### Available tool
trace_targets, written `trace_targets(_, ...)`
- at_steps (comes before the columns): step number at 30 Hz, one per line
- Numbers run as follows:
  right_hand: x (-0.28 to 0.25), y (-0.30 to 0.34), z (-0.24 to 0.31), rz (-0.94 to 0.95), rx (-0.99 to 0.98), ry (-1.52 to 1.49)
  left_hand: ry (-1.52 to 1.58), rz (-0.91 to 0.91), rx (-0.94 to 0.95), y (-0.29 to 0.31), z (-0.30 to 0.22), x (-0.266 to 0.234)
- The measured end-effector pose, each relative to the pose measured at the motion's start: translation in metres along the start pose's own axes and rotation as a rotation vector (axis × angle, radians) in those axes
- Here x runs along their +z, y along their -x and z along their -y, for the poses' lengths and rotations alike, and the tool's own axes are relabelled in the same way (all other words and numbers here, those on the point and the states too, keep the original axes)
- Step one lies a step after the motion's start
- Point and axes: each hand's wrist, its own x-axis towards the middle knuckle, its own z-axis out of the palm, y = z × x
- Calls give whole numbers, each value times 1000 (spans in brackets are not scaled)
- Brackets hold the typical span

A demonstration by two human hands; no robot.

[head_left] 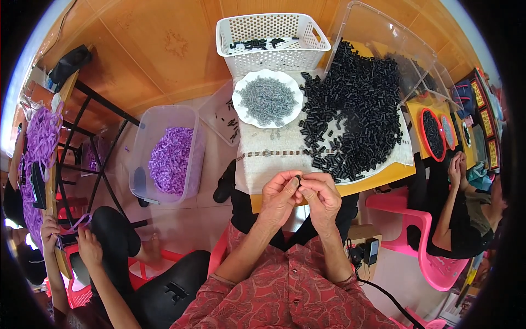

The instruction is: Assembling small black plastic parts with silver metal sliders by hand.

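Observation:
At the near edge of the cloth-covered table (pixel 263 172), my left hand (pixel 280 198) and my right hand (pixel 321 198) meet fingertip to fingertip. Both are closed in a pinch around one small dark piece (pixel 298 177), mostly hidden by the fingers; it resembles the short black tubes close by. Just beyond my right hand spreads a large heap of these black tubes (pixel 361 104). A scalloped white plate (pixel 239 112) stands farther off, past my left hand, piled with small clear-grey pieces (pixel 268 100).
Behind the plate is a white perforated basket (pixel 257 63) holding a few black tubes. A clear plastic bin (pixel 378 27) lies tipped behind the heap. On the floor at left stands a tub (pixel 143 189) of purple pieces (pixel 171 159). People sit on both sides; a pink chair (pixel 422 241) is at right.

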Motion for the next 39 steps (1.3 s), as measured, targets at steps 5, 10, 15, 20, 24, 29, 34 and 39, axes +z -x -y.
trace_targets(5, 0, -1, 2, 23, -28, 83, -18, -39, 17, -1, 3, -4)
trace_targets(10, -2, -2, -2, 71, 34, -59, -5, -27, 7, -2, 2, -9)
trace_targets(15, -10, -6, -3, 110, 122, -225, 2, -2, -33, 1, -1, -1)
trace_targets(20, -10, -4, -6, 79, 91, -154, 22, 5, -26, 2, 1, 1)
trace_targets(24, -9, -5, -5, 86, 43, -57, 34, 50, -2, 1, 1, 2)
trace_targets(29, -8, -6, -3, 90, 16, -12, 24, 21, 34, 1, 3, 3)
trace_targets(34, -8, -12, 2, 157, -46, 72, -19, 31, 55, 0, 1, -2)
trace_targets(39, -12, -12, -1, 139, -91, 113, -16, -18, -45, 1, -4, 5)
